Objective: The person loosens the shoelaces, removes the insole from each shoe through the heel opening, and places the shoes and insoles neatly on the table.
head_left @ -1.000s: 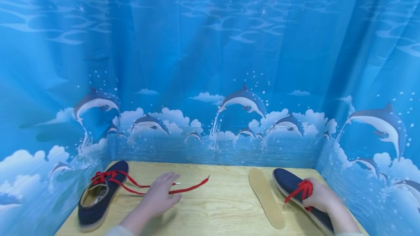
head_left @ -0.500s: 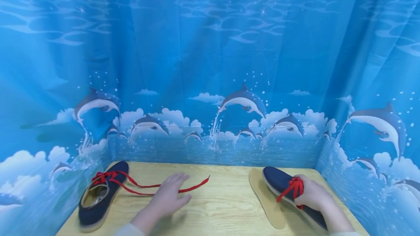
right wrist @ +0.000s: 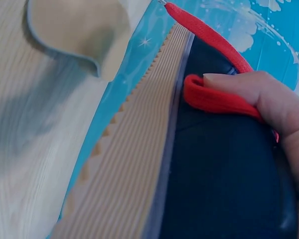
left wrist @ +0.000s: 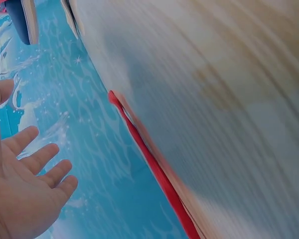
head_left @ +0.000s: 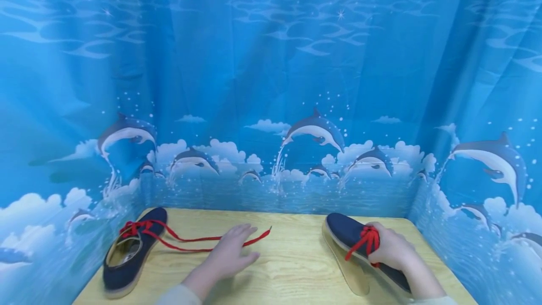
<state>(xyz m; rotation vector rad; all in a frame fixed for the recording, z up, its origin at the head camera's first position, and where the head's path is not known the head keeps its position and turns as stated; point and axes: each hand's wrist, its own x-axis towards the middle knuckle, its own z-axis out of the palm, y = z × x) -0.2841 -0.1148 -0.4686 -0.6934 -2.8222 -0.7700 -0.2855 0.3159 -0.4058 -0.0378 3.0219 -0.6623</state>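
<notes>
My right hand point(head_left: 394, 248) grips a navy canvas shoe point(head_left: 345, 229) by its upper, beside the red lace bow point(head_left: 369, 241). In the right wrist view the thumb point(right wrist: 234, 84) lies against a red lace loop point(right wrist: 214, 102), and the shoe's ribbed pale sole edge point(right wrist: 134, 139) faces the tabletop. This shoe is above a tan insole point(head_left: 357, 279) and covers much of it. My left hand point(head_left: 233, 253) hovers with spread fingers over the loose red laces point(head_left: 190, 249) of a second navy shoe point(head_left: 123, 276); the left wrist view shows nothing in its palm point(left wrist: 20, 199).
A light wood-grain table point(head_left: 288, 267) lies below both hands. Blue curtains point(head_left: 271, 84) printed with dolphins enclose its back and sides. The second shoe stands near the left edge, its laces stretching toward the table's middle.
My right hand has carried its shoe left, from beside the insole to above it. My left hand has drifted right along the laces. The second shoe stays put.
</notes>
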